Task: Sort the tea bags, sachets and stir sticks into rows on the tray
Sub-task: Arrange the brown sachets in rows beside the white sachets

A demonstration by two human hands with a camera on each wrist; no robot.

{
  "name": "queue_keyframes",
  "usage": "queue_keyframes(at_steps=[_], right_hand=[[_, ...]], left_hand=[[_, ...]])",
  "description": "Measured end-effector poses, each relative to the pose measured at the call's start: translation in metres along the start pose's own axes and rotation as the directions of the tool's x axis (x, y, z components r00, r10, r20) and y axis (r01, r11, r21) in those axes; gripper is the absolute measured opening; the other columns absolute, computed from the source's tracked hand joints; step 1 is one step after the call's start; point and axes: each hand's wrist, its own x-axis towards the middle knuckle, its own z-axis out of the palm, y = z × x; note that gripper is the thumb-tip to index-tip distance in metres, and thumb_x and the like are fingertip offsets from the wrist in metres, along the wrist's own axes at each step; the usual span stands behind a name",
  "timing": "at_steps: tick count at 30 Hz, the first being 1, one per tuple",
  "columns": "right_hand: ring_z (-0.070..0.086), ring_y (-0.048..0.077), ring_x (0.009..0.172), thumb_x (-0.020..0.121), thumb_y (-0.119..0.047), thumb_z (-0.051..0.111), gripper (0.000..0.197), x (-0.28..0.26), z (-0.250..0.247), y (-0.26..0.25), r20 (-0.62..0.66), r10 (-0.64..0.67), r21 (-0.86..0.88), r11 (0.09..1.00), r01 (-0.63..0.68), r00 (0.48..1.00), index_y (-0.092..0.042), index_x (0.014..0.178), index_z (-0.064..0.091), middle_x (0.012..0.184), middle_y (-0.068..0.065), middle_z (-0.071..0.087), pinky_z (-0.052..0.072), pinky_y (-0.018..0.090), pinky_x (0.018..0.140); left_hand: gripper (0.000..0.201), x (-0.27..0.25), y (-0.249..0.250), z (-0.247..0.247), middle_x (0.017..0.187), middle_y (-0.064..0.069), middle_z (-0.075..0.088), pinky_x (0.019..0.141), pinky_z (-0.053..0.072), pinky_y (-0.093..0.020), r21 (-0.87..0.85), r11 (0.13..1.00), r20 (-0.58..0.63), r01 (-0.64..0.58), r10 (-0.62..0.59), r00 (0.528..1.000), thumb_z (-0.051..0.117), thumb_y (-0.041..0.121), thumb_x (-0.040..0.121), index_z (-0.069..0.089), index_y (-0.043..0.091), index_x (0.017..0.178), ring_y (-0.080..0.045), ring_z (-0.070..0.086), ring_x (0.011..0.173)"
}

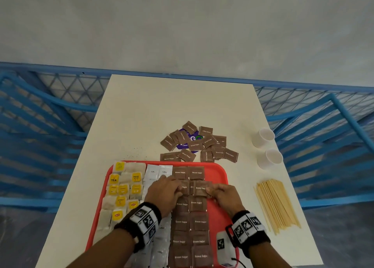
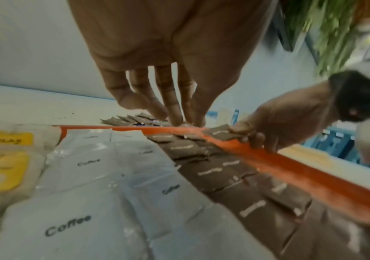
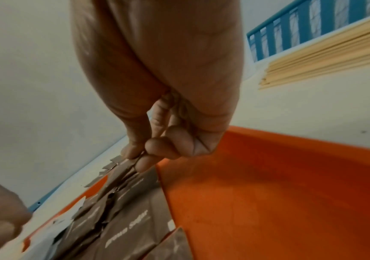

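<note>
Between the two hands, mid-tray: right hand fingers curled, pinching the right edge of a brown paper "Brown Sugar" sachet. Left hand fingers extended, tips pressing down on the neighbouring brown sachets; nothing gripped.

Held sachet sits in the two-wide brown column on the red plastic tray, third pair down from the far rim. Toward 9 o'clock: white "Coffee" sachets, then tea bags with yellow tags. At 12 o'clock off the tray, loose pile of brown sachets on the white worktop. At 3 o'clock, bundle of pale wooden stir sticks, not yet on the tray. At 1 o'clock, two white paper cups.

Judgement for this step: lay the sachet flat, edges flush with its partner, left tips pinning the neighbours so the column doesn't skew. Thin packets slide and overlap easily.

Hard to make out: the left sachet of this pair lies mostly under the left hand. Wrist views blurred. Whether the right hand holds one sachet or several, cannot tell. Tray's near edge cut off.
</note>
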Motion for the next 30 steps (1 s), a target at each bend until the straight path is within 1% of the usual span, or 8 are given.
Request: queue_keyframes(at_steps=[2, 5, 9, 16, 21, 23, 26, 30], right_hand=[[0.046, 0.001, 0.046, 0.086, -0.020, 0.075, 0.020, 0.009, 0.004, 0.004, 0.011, 0.018, -0.007, 1.000, -0.018, 1.000, -0.009, 0.070, 0.071, 0.047, -0.012, 0.058, 0.037, 0.013, 0.049], [0.050, 0.000, 0.046, 0.083, -0.021, 0.078, 0.018, 0.016, 0.010, 0.005, -0.002, 0.055, -0.029, 0.998, -0.055, 0.998, -0.014, 0.068, 0.072, 0.050, -0.011, 0.062, 0.042, 0.017, 0.052], [0.064, 0.011, 0.067, 0.075, -0.030, 0.083, 0.022, 0.018, 0.018, 0.005, -0.103, 0.085, -0.120, 0.988, -0.097, 0.991, -0.018, 0.065, 0.067, 0.071, -0.005, 0.072, 0.053, 0.027, 0.069], [0.059, 0.012, 0.069, 0.077, -0.030, 0.081, 0.028, 0.005, 0.030, -0.008, -0.197, 0.023, -0.209, 0.976, -0.065, 0.980, -0.014, 0.073, 0.058, 0.073, -0.006, 0.065, 0.035, 0.018, 0.054], [0.056, 0.012, 0.070, 0.080, -0.036, 0.074, 0.029, 0.001, 0.027, -0.017, -0.204, 0.023, -0.274, 0.959, -0.079, 0.979, -0.017, 0.074, 0.053, 0.075, -0.006, 0.063, 0.038, 0.024, 0.059], [0.059, 0.018, 0.075, 0.083, -0.041, 0.071, 0.029, 0.006, 0.019, -0.024, -0.205, -0.023, -0.350, 0.935, -0.051, 0.978, -0.018, 0.073, 0.055, 0.077, -0.005, 0.064, 0.042, 0.030, 0.066], [0.062, 0.021, 0.080, 0.091, -0.034, 0.063, 0.022, 0.023, -0.006, -0.048, -0.154, -0.122, -0.479, 0.877, 0.034, 0.981, -0.017, 0.077, 0.063, 0.077, -0.005, 0.064, 0.047, 0.030, 0.071], [0.064, 0.031, 0.094, 0.089, -0.018, 0.056, 0.010, 0.059, -0.040, -0.077, -0.137, -0.169, -0.655, 0.755, 0.039, 0.976, -0.019, 0.094, 0.065, 0.094, 0.005, 0.063, 0.050, 0.034, 0.078]], left_hand=[[0.027, 0.010, 0.002, 0.003, 0.131, 0.008, 0.057, 0.098, 0.042, -0.035, 0.130, 0.991, 0.054, -0.030, 0.024, 0.998, 0.054, 0.034, 0.098, 0.060, 0.029, 0.124, -0.020, 0.047, 0.120], [0.039, 0.018, 0.002, 0.011, 0.142, 0.008, 0.052, 0.103, 0.038, -0.039, 0.228, 0.973, 0.119, -0.048, 0.021, 0.993, 0.053, 0.035, 0.098, 0.053, 0.030, 0.137, -0.023, 0.042, 0.126], [0.041, 0.022, 0.001, 0.014, 0.142, 0.006, 0.052, 0.106, 0.036, -0.041, 0.278, 0.959, 0.154, -0.049, 0.005, 0.988, 0.052, 0.035, 0.099, 0.050, 0.033, 0.140, -0.024, 0.041, 0.129], [0.044, 0.020, -0.003, 0.017, 0.150, 0.005, 0.045, 0.111, 0.032, -0.043, 0.299, 0.953, 0.159, -0.053, 0.005, 0.987, 0.049, 0.035, 0.100, 0.044, 0.035, 0.144, -0.024, 0.037, 0.136], [0.042, 0.019, -0.001, 0.015, 0.150, 0.006, 0.044, 0.110, 0.034, -0.041, 0.243, 0.968, 0.161, -0.065, 0.026, 0.987, 0.047, 0.038, 0.101, 0.045, 0.034, 0.142, -0.023, 0.038, 0.135], [0.033, 0.019, -0.004, 0.007, 0.139, 0.006, 0.053, 0.104, 0.040, -0.037, 0.174, 0.984, 0.133, -0.047, 0.024, 0.991, 0.045, 0.042, 0.101, 0.054, 0.033, 0.132, -0.019, 0.047, 0.127], [0.016, 0.027, -0.014, -0.017, 0.098, 0.011, 0.064, 0.084, 0.049, -0.031, 0.052, 0.998, 0.082, 0.023, -0.028, 0.996, 0.050, 0.042, 0.099, 0.062, 0.031, 0.099, -0.012, 0.058, 0.095], [0.034, 0.047, -0.023, -0.051, 0.069, 0.015, 0.053, 0.067, 0.046, -0.030, 0.023, 0.999, 0.044, 0.046, -0.047, 0.998, 0.061, 0.051, 0.092, 0.049, 0.029, 0.068, -0.009, 0.052, 0.069]])
